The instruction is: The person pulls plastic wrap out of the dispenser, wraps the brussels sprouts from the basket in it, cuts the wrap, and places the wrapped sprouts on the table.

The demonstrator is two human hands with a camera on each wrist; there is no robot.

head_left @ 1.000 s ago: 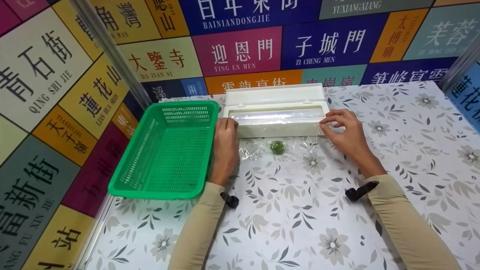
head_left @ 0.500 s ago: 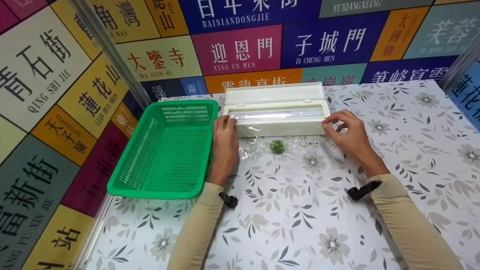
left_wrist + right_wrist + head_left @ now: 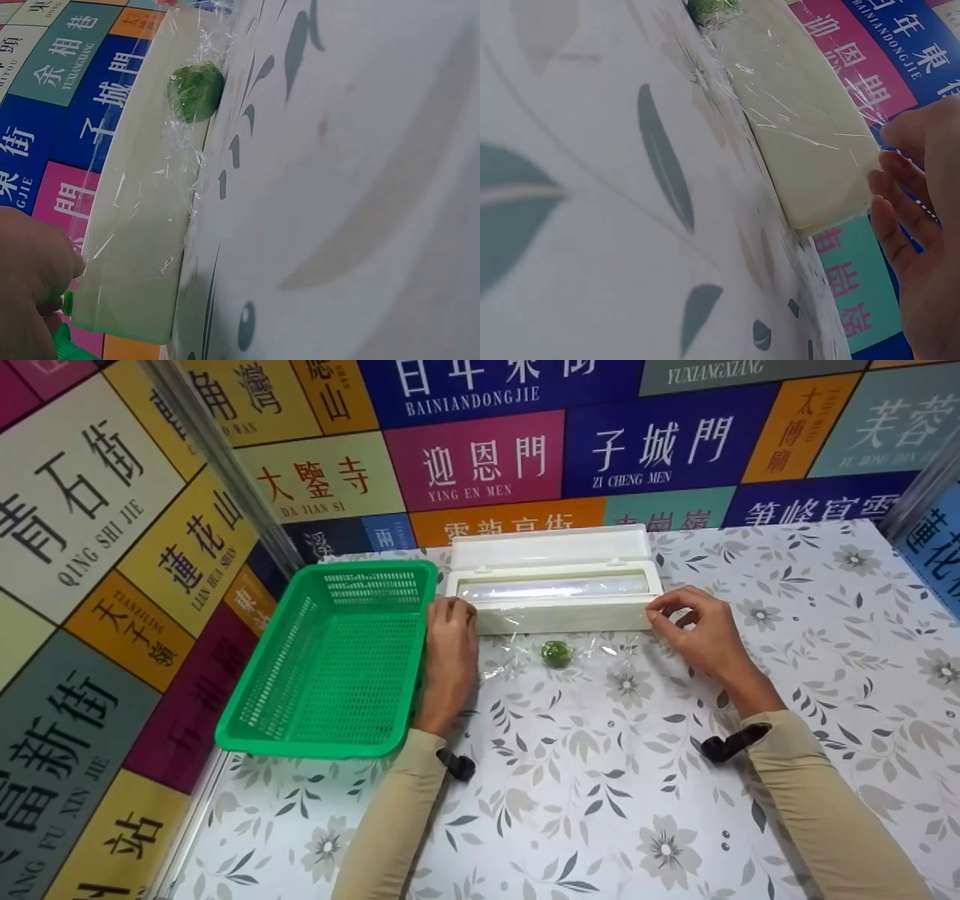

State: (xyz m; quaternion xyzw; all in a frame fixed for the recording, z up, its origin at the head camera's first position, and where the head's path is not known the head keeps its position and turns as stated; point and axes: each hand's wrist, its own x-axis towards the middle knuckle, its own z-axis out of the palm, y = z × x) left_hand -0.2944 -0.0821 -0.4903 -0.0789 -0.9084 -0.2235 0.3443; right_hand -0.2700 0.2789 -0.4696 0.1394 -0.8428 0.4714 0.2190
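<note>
A white cling film dispenser (image 3: pixel 555 619) stands with its lid (image 3: pixel 551 547) raised and the film roll (image 3: pixel 559 586) showing inside. Clear cling film (image 3: pixel 127 217) comes over its front wall and lies crumpled on the table, around a small green leafy ball (image 3: pixel 556 654) like a Brussels sprout. At the box's left end, my left hand (image 3: pixel 451 660) has its fingers curled and pinches the film near the top edge. My right hand (image 3: pixel 701 634) pinches the film between thumb and forefinger at the right front corner. In the right wrist view, film creases run to that thumb.
A green plastic basket (image 3: pixel 330 746) stands close to the left of the left hand. The table is covered with a flower-patterned cloth (image 3: pixel 585 810). Walls with coloured sign panels (image 3: pixel 480 465) rise behind and along the left.
My right hand has shifted slightly to the right along the box's corner, and the film there has drawn closer to the box. The left hand, basket and leafy ball stay nearly in place.
</note>
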